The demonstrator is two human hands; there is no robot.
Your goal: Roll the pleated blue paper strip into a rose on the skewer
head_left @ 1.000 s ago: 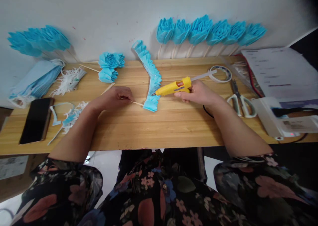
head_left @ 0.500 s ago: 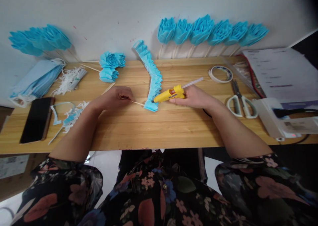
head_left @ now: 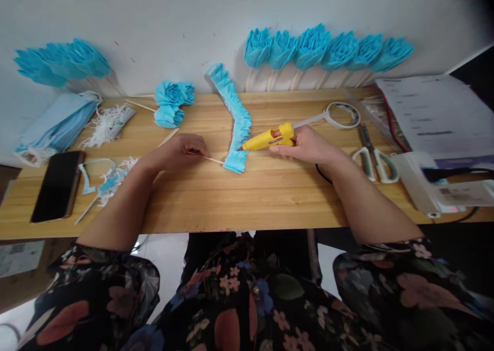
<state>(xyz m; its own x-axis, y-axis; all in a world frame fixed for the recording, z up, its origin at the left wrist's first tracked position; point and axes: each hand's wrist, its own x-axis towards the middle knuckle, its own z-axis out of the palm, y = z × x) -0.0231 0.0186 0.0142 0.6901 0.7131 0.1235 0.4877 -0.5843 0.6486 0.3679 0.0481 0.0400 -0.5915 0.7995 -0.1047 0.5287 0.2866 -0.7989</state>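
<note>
A long pleated strip of light-blue fabric [head_left: 240, 122] lies curved on the wooden table. At its near end, a thin wooden stick [head_left: 214, 160] reaches into the strip's edge, and my left hand [head_left: 184, 150] pinches the stick's other end. My right hand [head_left: 304, 145] is wrapped round a yellow hot glue gun [head_left: 270, 136] with a clear glue stick [head_left: 311, 120] coming out of its back. The gun's nozzle points left, over the strip's lower right edge; whether it touches the fabric I cannot tell.
Blue fabric flowers on sticks lean on the wall at left [head_left: 83, 57] and right [head_left: 312, 47]. Smaller blue flowers [head_left: 170, 96] lie at the back. Around them are face masks [head_left: 64, 122], a phone [head_left: 57, 186], a tape roll [head_left: 342, 115], scissors [head_left: 373, 158] and a white power strip [head_left: 419, 183].
My right hand has drawn the glue gun slightly up and to the right, away from the strip's near end. The left hand and stick have stayed put.
</note>
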